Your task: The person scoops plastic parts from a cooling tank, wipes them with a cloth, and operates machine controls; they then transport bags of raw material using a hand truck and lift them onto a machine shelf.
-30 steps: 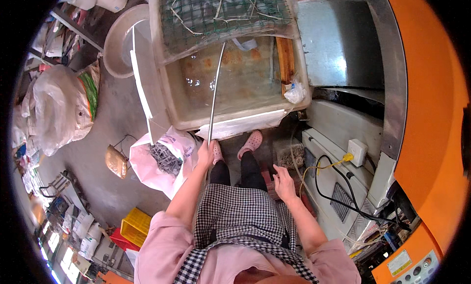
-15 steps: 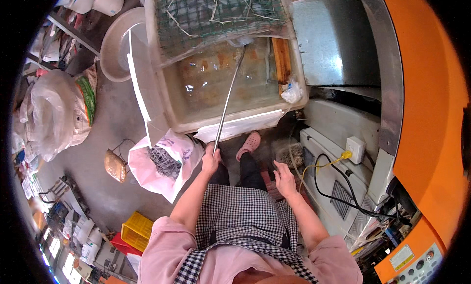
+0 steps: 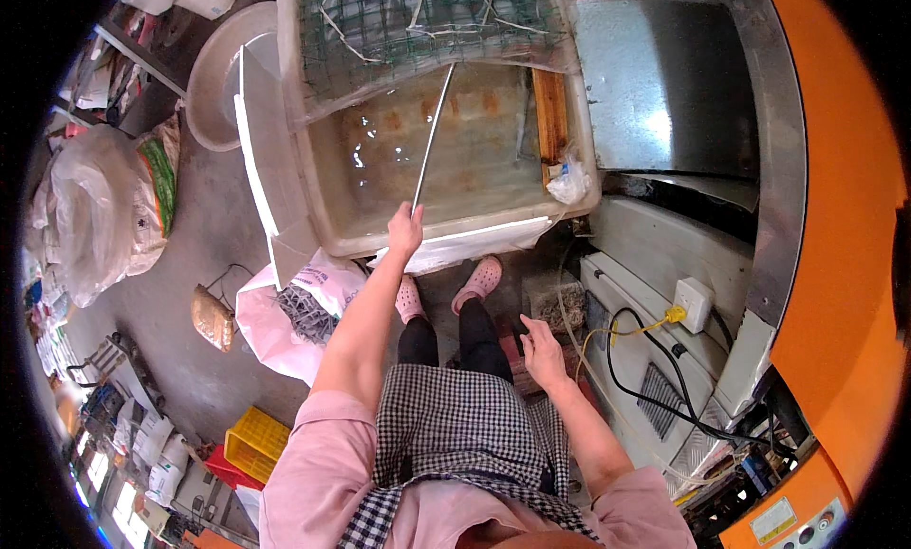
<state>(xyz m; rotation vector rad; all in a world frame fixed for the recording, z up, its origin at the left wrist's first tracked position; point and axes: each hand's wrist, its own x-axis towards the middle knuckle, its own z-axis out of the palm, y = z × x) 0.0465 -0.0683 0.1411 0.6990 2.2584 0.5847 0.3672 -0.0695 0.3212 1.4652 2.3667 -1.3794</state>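
Note:
My left hand [image 3: 406, 228] grips the near end of a long thin metal rod [image 3: 432, 139], which slants up and away over a large pale tub [image 3: 455, 234] of shallow murky water. The rod's far end disappears beneath green wire mesh [image 3: 418, 22] covering the tub's far half. Hanging free at my side, my right hand [image 3: 541, 348] holds nothing, fingers loosely spread, above a small patch of debris on the floor. My pink slippers [image 3: 479, 281] stand just in front of the tub's near rim.
A white bag of dark mesh [image 3: 299, 307] lies left of my feet. A round basin [image 3: 213, 74] and stuffed sacks [image 3: 100, 203] sit further left. A white machine with a socket and cables [image 3: 688, 307] and an orange housing [image 3: 845, 264] stand on the right. A yellow crate [image 3: 251, 440] sits lower left.
My left arm has stretched forward, pushing the rod further out over the tub and under the mesh. My view has shifted closer to the tub. The right hand stays low at my side.

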